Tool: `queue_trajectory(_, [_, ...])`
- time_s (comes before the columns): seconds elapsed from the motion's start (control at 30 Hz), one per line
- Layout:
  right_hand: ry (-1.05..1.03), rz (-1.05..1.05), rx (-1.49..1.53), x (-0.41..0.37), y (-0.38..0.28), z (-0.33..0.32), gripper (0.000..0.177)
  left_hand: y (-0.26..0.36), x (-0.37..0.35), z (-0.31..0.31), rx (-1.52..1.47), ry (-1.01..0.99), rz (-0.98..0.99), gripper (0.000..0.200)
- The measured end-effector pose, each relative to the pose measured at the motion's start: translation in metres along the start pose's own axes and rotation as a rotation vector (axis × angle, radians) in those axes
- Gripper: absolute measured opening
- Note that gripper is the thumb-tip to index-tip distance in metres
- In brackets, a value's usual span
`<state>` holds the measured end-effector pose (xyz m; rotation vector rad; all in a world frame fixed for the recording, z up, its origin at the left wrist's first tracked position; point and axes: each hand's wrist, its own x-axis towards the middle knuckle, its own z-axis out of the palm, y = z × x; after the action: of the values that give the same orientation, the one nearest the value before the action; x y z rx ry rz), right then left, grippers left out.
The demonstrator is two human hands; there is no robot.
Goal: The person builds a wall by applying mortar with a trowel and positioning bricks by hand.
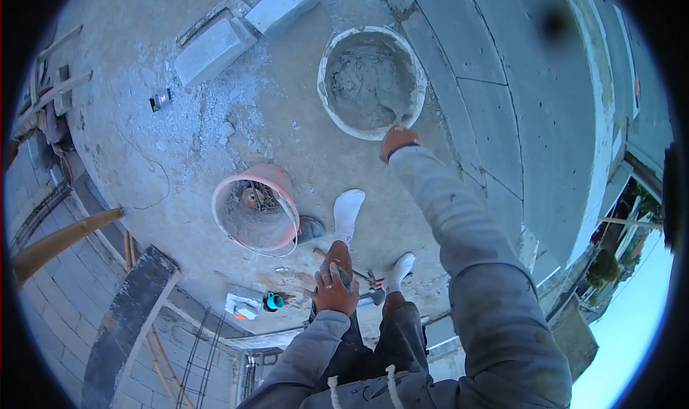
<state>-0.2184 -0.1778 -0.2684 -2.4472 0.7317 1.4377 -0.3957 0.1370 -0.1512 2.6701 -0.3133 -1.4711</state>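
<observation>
My right hand [399, 140] is closed around the handle of a trowel [393, 99] at the near rim of a round white tub [324, 102]. Wet grey mortar [355, 75] lies inside the tub, and the trowel's blade is in or against it; mortar smears make its outline hard to see. My left hand [335, 292] rests on my bent leg near the knee, fingers spread, holding nothing. Left of my feet stands a pinkish bucket [247, 174] with a wire handle and some small items inside that I cannot make out clearly.
A grey block wall [495, 86] runs along the right. Two pale blocks [215, 50] lie among rubble at upper left. A small dark device [160, 100] sits on the floor. Near my feet are hand tools [373, 280] and a teal-topped container [273, 301]. Bamboo poles [68, 244] stand left.
</observation>
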Motion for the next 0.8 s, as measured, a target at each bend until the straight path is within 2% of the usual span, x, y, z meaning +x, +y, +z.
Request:
queue_trajectory(0.03, [-0.067, 0.033, 0.039, -0.005, -0.006, 0.003, 0.049, 0.005, 0.0, -0.007, 0.04, -0.033, -0.032, 0.074])
queue_trajectory(0.17, [-0.181, -0.029, -0.016, -0.025, -0.032, -0.002, 0.05, 0.01, 0.001, -0.006, 0.049, -0.045, -0.08, 0.074])
queue_trajectory(0.33, [-0.217, -0.038, 0.281, -0.033, -0.063, 0.003, 0.06, 0.014, -0.001, -0.007, 0.062, -0.048, -0.076, 0.075])
queue_trajectory(0.47, [-0.266, -0.091, 0.473, -0.037, -0.067, -0.003, 0.06, 0.011, 0.001, -0.001, 0.11, -0.04, -0.06, 0.076])
queue_trajectory(0.53, [-0.154, -0.088, 0.674, -0.038, -0.065, -0.002, 0.06, 0.01, 0.001, -0.001, 0.096, -0.034, -0.056, 0.075])
queue_trajectory(0.57, [-0.151, -0.091, 0.684, -0.031, -0.063, 0.004, 0.06, 0.01, 0.0, -0.002, 0.078, -0.032, -0.054, 0.075])
queue_trajectory(0.63, [-0.023, -0.282, 0.885, -0.01, -0.058, 0.017, 0.057, 0.013, -0.001, -0.007, 0.098, -0.029, -0.043, 0.075])
queue_trajectory(0.67, [-0.014, -0.292, 0.904, -0.007, -0.054, 0.016, 0.057, 0.012, 0.0, -0.007, 0.111, -0.034, -0.036, 0.075])
queue_trajectory(0.73, [-0.3, -0.24, 1.55, -0.008, -0.044, 0.02, 0.051, 0.005, 0.0, 0.0, 0.142, -0.015, -0.027, 0.075])
queue_trajectory(0.77, [-0.218, -0.272, 1.654, -0.006, -0.044, 0.025, 0.042, 0.005, 0.001, -0.001, 0.15, -0.035, -0.03, 0.075])
queue_trajectory(0.8, [-0.216, -0.28, 1.672, -0.002, -0.041, 0.027, 0.042, 0.005, 0.003, -0.001, 0.156, -0.054, -0.033, 0.075])
